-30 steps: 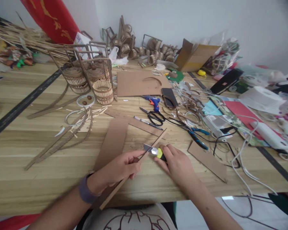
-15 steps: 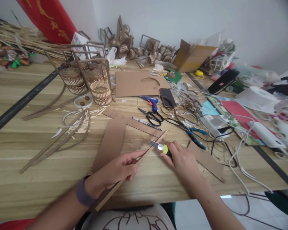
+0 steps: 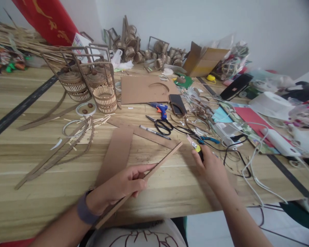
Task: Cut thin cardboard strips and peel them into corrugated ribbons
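Note:
My left hand [image 3: 132,183] is closed around a long narrow cardboard strip [image 3: 167,156], which slants from near my body up to the right. In my right hand [image 3: 209,164] is a yellow and black utility knife [image 3: 197,149], its blade out and pointing up and left. The blade is apart from the strip, to the right of its far end. Under and beyond my left hand lies a wider cardboard piece [image 3: 117,149]. Another long cardboard strip [image 3: 144,133] lies across the table behind it.
Black-handled scissors [image 3: 163,127], a pen [image 3: 154,132], a blue glue gun [image 3: 161,109] and a phone [image 3: 177,104] lie beyond my hands. Small stick baskets [image 3: 104,99] stand at left. Pliers [image 3: 208,140] and white cables [image 3: 249,171] are on the right.
My right hand has moved right with the utility knife, taking the blade off the strip's far end. My left hand still holds the strip in nearly the same place.

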`<state>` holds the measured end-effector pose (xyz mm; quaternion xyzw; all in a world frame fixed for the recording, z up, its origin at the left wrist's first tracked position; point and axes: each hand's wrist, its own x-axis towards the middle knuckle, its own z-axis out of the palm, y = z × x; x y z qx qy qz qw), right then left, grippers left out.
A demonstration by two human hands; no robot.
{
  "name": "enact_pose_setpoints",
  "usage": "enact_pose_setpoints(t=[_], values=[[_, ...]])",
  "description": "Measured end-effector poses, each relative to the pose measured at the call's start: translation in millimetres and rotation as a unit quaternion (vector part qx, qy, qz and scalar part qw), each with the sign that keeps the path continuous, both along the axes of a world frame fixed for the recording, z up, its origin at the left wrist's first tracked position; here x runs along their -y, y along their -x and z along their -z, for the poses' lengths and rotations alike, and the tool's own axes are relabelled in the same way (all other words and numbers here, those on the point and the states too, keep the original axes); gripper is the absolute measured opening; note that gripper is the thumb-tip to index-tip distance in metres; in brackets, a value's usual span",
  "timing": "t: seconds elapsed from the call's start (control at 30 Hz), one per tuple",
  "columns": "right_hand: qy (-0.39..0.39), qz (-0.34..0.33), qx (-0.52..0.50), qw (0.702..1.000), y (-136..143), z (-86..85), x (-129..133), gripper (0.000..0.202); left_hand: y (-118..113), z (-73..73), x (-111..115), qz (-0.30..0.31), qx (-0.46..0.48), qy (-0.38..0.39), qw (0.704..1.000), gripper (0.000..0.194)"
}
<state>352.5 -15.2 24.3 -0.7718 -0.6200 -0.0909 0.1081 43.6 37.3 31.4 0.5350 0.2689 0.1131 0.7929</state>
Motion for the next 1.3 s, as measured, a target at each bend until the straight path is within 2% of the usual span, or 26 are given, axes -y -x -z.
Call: enact_pose_setpoints(t=[0.17,0.3,0.37,0.43,0.5,0.53,0.6,0.63,0.67,0.77,0.87,1.0,1.1,1.2,1.3], values=[[-0.014,0.000,-0.008,1.000,14,0.7,-4,0.043,0,3.7,-2,-0.033,-0.003,-0.008,0.999,0.068],[0.023,-0.016,0.033,0.999,11,8.8,-13,0.040,-1,1.8,-2,-0.090,-0.010,-0.027,0.996,0.068],[0.035,-0.031,0.057,0.997,10,14.0,-17,0.039,-2,1.3,-1,-0.116,-0.028,-0.052,0.992,0.071],[0.014,-0.043,0.063,0.997,13,16.7,-21,0.041,-3,1.5,-1,-0.141,-0.052,-0.091,0.984,0.070],[-0.033,-0.065,0.010,0.997,25,14.4,-24,0.044,-5,2.1,-1,-0.161,-0.070,-0.132,0.976,0.063],[-0.049,-0.084,-0.050,0.994,34,11.2,-25,0.045,-5,2.4,-1,-0.164,-0.075,-0.148,0.972,0.059],[-0.035,-0.137,-0.236,0.961,59,1.8,-27,0.040,-7,2.8,-2,-0.162,-0.081,-0.182,0.967,0.053],[0.004,-0.160,-0.355,0.921,72,-3.4,-29,0.037,-9,2.7,-3,-0.157,-0.079,-0.199,0.964,0.050],[0.055,-0.172,-0.472,0.863,86,-8.5,-32,0.036,-10,2.5,-4,-0.152,-0.076,-0.216,0.962,0.049],[0.103,-0.204,-0.581,0.782,117,-19.1,-43,0.041,-12,-0.3,-5,-0.138,-0.076,-0.264,0.952,0.047],[0.092,-0.204,-0.628,0.745,126,-20.6,-57,0.047,-11,-5.6,-7,-0.134,-0.088,-0.244,0.957,0.050],[0.043,-0.180,-0.679,0.710,115,-14.1,-73,0.046,-7,-9.9,-15,-0.110,-0.062,-0.095,0.987,0.065],[0.001,-0.162,-0.711,0.684,104,-9.4,-79,0.046,-6,-8.6,-24,-0.057,-0.021,-0.030,0.998,0.063],[-0.021,-0.154,-0.733,0.662,98,-8.1,-80,0.047,-9,-5.6,-31,-0.032,0.005,0.006,0.999,0.058],[-0.017,-0.158,-0.745,0.648,99,-8.0,-77,0.048,-12,-2.4,-32,-0.050,0.000,0.004,0.999,0.056]])
